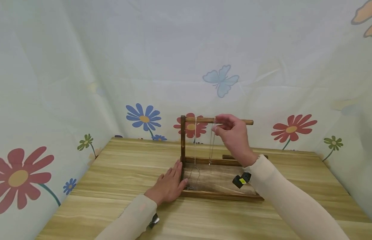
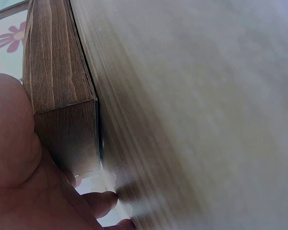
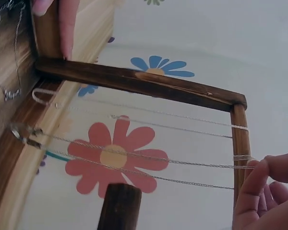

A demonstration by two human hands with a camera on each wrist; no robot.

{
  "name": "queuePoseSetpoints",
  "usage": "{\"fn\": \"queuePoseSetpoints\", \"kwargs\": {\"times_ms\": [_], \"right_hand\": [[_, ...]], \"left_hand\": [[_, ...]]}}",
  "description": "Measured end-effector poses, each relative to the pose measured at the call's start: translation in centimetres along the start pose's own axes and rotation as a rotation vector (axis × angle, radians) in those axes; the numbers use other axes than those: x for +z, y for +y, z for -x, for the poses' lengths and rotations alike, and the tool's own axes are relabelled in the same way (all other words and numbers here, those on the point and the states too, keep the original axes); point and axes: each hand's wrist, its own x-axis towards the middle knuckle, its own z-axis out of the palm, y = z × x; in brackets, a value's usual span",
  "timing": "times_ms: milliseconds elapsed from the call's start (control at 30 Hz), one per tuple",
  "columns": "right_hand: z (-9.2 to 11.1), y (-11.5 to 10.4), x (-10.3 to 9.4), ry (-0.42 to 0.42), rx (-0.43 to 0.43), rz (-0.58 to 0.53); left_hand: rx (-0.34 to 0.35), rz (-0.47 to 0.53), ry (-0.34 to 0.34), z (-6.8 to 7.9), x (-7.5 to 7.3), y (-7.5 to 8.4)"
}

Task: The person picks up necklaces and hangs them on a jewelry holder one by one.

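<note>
A dark wooden jewellery stand (image 1: 183, 141) has a tray base and a top bar (image 1: 241, 122). My left hand (image 1: 171, 185) rests with straight fingers against the tray's left end; the left wrist view shows its palm beside the wooden end (image 2: 62, 57). At the top bar, my right hand (image 1: 235, 135) pinches a thin silver necklace (image 3: 153, 159), which loops over the bar and hangs down with a small pendant (image 1: 209, 163). To its left hangs a paler necklace (image 1: 195, 140). Another fine chain (image 1: 191, 188) lies at the tray's left end.
A shorter wooden rod (image 1: 229, 157) stands lower, behind the right forearm. The stand sits on a wood-grain table (image 1: 129, 163). Behind it hangs a cloth backdrop (image 1: 174, 50) printed with flowers and butterflies. A black device with a yellow mark (image 1: 242, 180) is at the right wrist.
</note>
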Motion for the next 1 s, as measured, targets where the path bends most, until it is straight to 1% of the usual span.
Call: {"fn": "queuePoseSetpoints", "kwargs": {"times_ms": [167, 233, 333, 367, 400, 433, 467, 533, 600, 667, 700, 767, 867, 933, 1000], "right_hand": [[0.1, -0.2, 0.4, 0.032, -0.140, 0.229], [0.4, -0.2, 0.5, 0.062, -0.226, 0.305], [1.2, -0.3, 0.6, 0.092, -0.383, 0.379], [1.6, -0.2, 0.6, 0.080, -0.436, 0.396], [2.1, -0.2, 0.7, 0.047, -0.482, 0.409], [2.5, -0.1, 0.9, -0.008, -0.516, 0.424], [2.8, 0.1, 1.1, -0.091, -0.520, 0.431], [3.4, 0.9, 1.8, -0.286, -0.477, 0.457], [3.7, 2.0, 2.5, -0.476, -0.385, 0.512], [4.0, 3.5, 3.1, -0.632, -0.288, 0.579], [4.1, 4.3, 3.4, -0.693, -0.258, 0.614], [4.2, 5.8, 4.0, -0.807, -0.210, 0.661], [4.3, 7.5, 4.9, -0.947, -0.153, 0.665], [4.3, 8.2, 5.3, -1.007, -0.122, 0.668], [4.2, 8.7, 5.7, -1.034, -0.098, 0.679]], "left_hand": [[-0.005, 0.001, -0.002, 0.0, -0.1, 0.1], [-0.004, 0.001, -0.001, 0.1, -0.1, 0.2], [-0.002, 0.002, -0.012, 0.1, -0.1, 0.2], [0.002, 0.007, -0.011, 0.1, -0.1, 0.2], [0.004, 0.006, -0.010, 0.1, -0.1, 0.2], [0.003, 0.002, -0.007, 0.1, -0.1, 0.2], [0.001, 0.001, -0.005, 0.1, -0.1, 0.2], [-0.004, -0.001, 0.004, 0.1, -0.2, 0.1], [-0.009, -0.001, 0.007, 0.1, -0.3, 0.1], [-0.014, 0.002, -0.002, 0.0, -0.3, 0.1], [-0.016, 0.002, -0.008, 0.0, -0.3, 0.1], [-0.018, 0.000, -0.017, 0.1, -0.2, 0.1], [-0.020, -0.023, -0.022, 0.1, -0.1, 0.1], [-0.016, -0.025, -0.012, 0.1, -0.2, 0.1], [-0.011, -0.024, -0.005, 0.1, -0.3, 0.0]]}}
